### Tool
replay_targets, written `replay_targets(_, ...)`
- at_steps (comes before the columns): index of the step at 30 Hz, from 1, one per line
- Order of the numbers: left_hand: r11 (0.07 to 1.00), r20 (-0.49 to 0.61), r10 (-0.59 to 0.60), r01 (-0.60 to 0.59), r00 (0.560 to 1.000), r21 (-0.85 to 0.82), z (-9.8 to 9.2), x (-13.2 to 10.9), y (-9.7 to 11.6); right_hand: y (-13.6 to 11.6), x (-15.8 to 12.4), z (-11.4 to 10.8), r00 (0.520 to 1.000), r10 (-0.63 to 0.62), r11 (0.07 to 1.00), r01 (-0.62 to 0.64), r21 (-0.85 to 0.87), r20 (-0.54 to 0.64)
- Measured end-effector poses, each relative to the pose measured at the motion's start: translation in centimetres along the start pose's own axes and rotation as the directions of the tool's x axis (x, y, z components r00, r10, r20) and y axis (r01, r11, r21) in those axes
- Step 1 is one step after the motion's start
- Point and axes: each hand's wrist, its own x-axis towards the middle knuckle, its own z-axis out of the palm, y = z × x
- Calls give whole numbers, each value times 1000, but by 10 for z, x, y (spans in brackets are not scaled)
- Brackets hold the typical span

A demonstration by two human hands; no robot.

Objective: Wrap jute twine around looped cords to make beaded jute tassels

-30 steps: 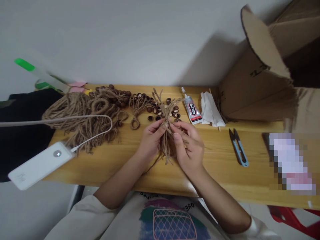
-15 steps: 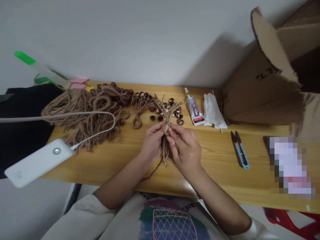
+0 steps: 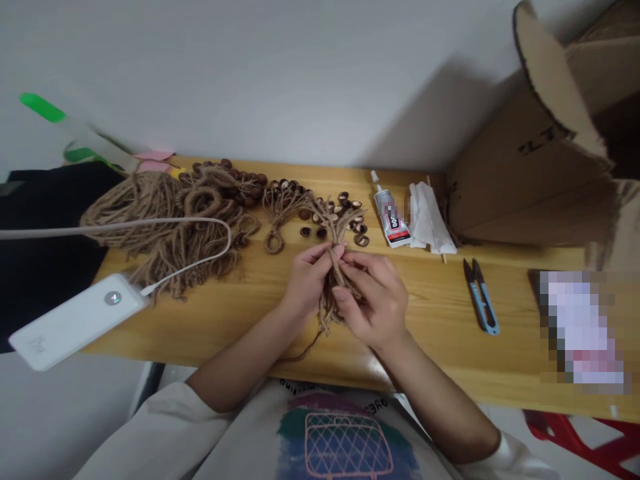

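Observation:
A bundle of brown twine strands (image 3: 338,230) stands up between my hands, its loose ends fanning out above and hanging below. My left hand (image 3: 307,277) pinches the middle of the bundle from the left. My right hand (image 3: 377,300) is on the right side, its fingers curled on the lower strands, thumb a little apart. Small halved brown shells (image 3: 361,240) lie just behind the hands. A looped twine piece (image 3: 274,241) with several strands rests to their left.
A twine pile (image 3: 135,203) and a white power bank (image 3: 75,321) with a cable are at left. A glue tube (image 3: 391,217), white tissue (image 3: 426,220), blue snips (image 3: 482,299), a blurred phone (image 3: 583,330) and a cardboard box (image 3: 520,180) are at right.
My right hand has shifted slightly right, and its thumb has moved away from the fingers. The lower strands are spread more to the right. The view has shifted slightly.

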Motion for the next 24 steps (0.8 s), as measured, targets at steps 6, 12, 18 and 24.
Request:
replay_targets(6, 841, 143, 279, -314, 949, 441, -3, -5, -2, 4, 8, -13, 942, 334, 908, -322, 269, 1)
replay_targets(12, 723, 219, 366, -424, 905, 545, -7, -4, -4, -1, 12, -13, 936, 328, 943, -333, 18, 130)
replay_targets(18, 686, 235, 385, -447, 892, 574, -7, -4, -5, 1, 12, -17, 895, 398, 903, -421, 86, 202)
replay_targets(24, 607, 304, 374, -479, 876, 634, -3, -8, 0, 9, 11, -20, 804, 543, 744, -595, 305, 243)
